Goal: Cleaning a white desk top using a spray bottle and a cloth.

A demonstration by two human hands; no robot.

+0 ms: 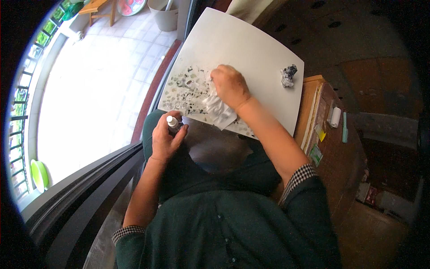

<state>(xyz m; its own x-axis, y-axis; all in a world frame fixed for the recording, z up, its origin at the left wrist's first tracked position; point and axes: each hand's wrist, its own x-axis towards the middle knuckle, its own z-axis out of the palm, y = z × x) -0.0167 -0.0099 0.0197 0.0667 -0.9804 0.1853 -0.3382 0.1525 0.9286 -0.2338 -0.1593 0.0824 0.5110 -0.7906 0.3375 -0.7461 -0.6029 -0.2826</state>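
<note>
A white board (251,49) lies in front of me, its near left part covered with dark and grey smudges (183,92). My right hand (230,87) is closed on a white tissue (219,111) and presses it against the board beside the smudges; part of the tissue hangs loose toward the near edge. My left hand (165,139) is wrapped round a small bottle (172,122) with a white top, just off the board's near left corner. At the board's right side sits a crumpled, black-stained tissue ball (289,76).
A wooden cabinet (331,134) stands at the right, with a white roll (335,117) and a teal stick-shaped thing (345,127) on it. A door frame runs along my left. Beyond it, a tiled balcony holds a bucket (164,15), a wooden stool (101,10) and a green basin (39,175).
</note>
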